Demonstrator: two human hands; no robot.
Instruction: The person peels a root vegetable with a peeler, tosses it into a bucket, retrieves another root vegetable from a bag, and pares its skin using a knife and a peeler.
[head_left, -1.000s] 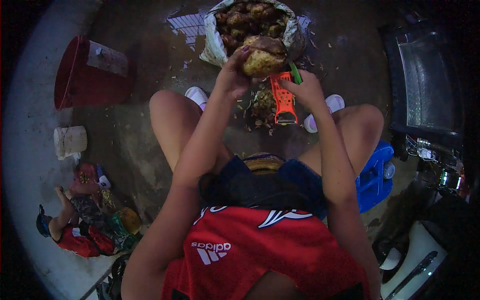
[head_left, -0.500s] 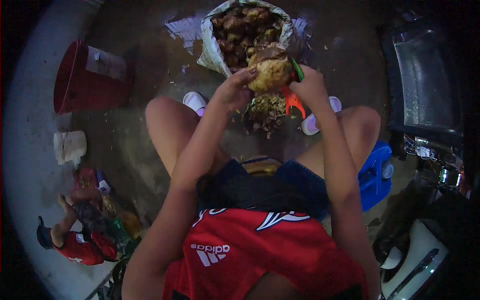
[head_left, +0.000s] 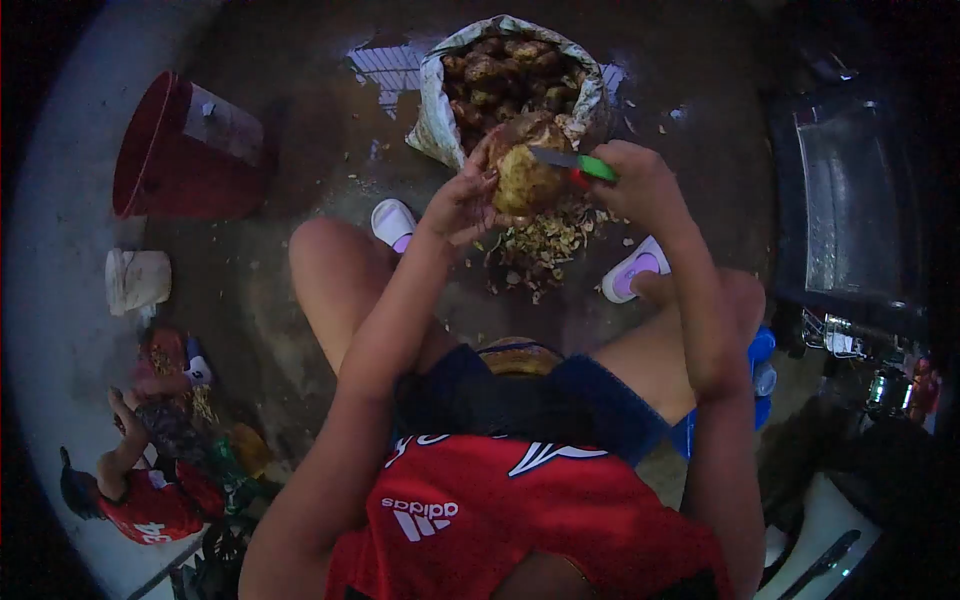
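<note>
My left hand (head_left: 465, 203) is wrapped around the near left side of a large, partly peeled root vegetable (head_left: 528, 182). Pale yellow flesh shows on its near face, while brown skin covers the far part. In my right hand (head_left: 635, 180) is a knife (head_left: 597, 167) with a green handle and some red beside the hand. Its grey blade points left and lies over the root vegetable; I cannot tell whether it is cutting in. Beneath, a heap of peelings (head_left: 540, 250) lies on the floor between my feet.
An open sack (head_left: 432, 110) of brown roots stands just ahead. At left are a red bucket (head_left: 150, 150) and a white pail (head_left: 138, 282). Another person (head_left: 150, 500) sits at lower left. A blue container (head_left: 763, 380) is beside my right leg.
The knife has turned, so its blade now shows over the root vegetable, and the orange forked part has gone from sight. The root vegetable has tilted and come slightly nearer.
</note>
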